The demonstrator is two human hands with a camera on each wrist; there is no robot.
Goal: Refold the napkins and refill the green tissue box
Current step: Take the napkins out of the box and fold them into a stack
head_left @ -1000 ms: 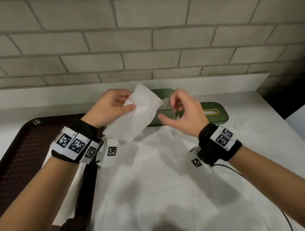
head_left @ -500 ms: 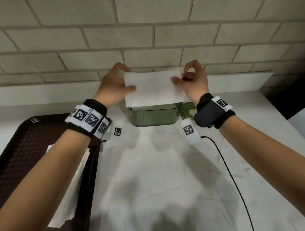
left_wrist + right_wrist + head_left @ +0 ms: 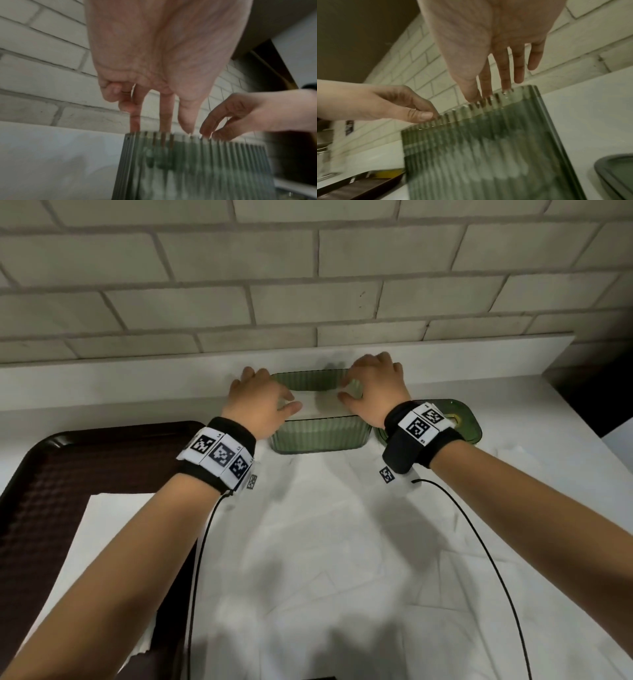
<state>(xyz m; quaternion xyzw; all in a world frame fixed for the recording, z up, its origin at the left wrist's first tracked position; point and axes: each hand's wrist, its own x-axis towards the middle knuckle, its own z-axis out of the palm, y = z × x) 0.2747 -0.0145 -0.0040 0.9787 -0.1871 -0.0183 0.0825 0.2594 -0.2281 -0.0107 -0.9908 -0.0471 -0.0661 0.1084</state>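
The green ribbed tissue box (image 3: 318, 436) stands open at the back of the counter, by the wall. A folded white napkin (image 3: 317, 402) lies across its mouth. My left hand (image 3: 274, 395) pinches the napkin's left end, thumb on top, with the fingers dipping inside the box (image 3: 197, 162). At the napkin's right end my right hand (image 3: 359, 385) holds it the same way, its fingertips below the rim of the box (image 3: 479, 148). The box's green lid (image 3: 466, 422) lies flat just right of the box.
A dark brown tray (image 3: 68, 457) at the left holds a stack of white napkins (image 3: 102, 525). White paper (image 3: 342, 542) covers the counter in front of the box. Two thin black cables (image 3: 479, 542) trail from my wrists. A brick wall (image 3: 308, 285) rises close behind the box.
A second ago only the left hand held the napkin. The right hand took its other end, both stretched it above the box, and now they have lowered it into the box's mouth.
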